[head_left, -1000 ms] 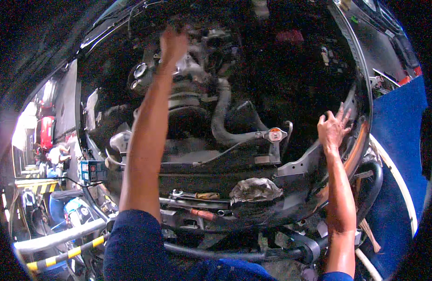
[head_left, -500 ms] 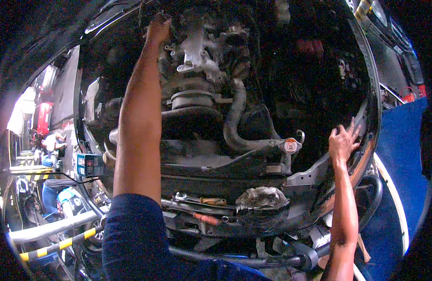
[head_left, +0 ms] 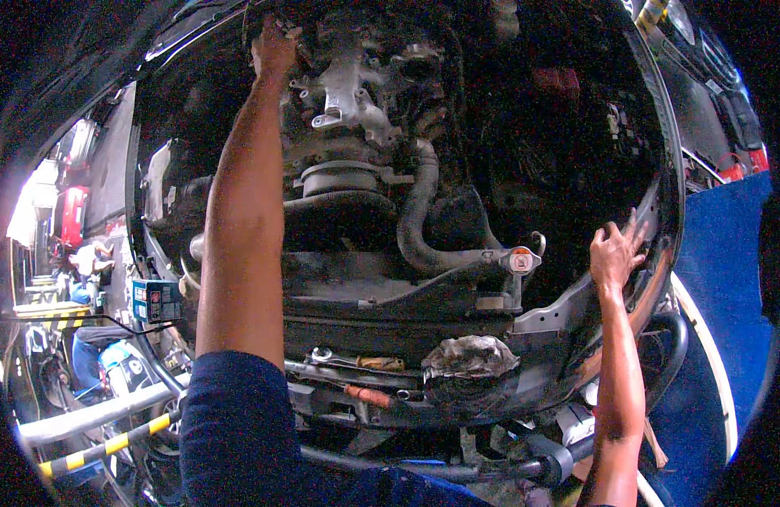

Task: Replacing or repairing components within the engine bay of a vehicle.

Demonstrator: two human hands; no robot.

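Observation:
My left arm reaches far into the car's engine bay. At its end my left hand [head_left: 274,49] is closed beside the engine's far part, and darkness hides what its fingers hold. Just right of it stands the grey metal intake casting [head_left: 343,89] on the engine. My right hand [head_left: 615,255] leans on the right fender edge [head_left: 650,207], its fingers spread and nothing in them. Between my arms a thick curved radiator hose [head_left: 413,211] runs down to the radiator cap [head_left: 520,259].
Along the front panel lie a ratchet [head_left: 324,355], an orange-handled tool [head_left: 370,395] and a crumpled dirty rag [head_left: 470,357]. A teal box [head_left: 156,300] sits at the left corner. A blue panel [head_left: 724,279] is on the right. Another person [head_left: 91,258] works in the left background.
My left hand has shifted slightly left and down, and its wrist has turned. My right hand stays on the fender edge. The whole view has moved a little.

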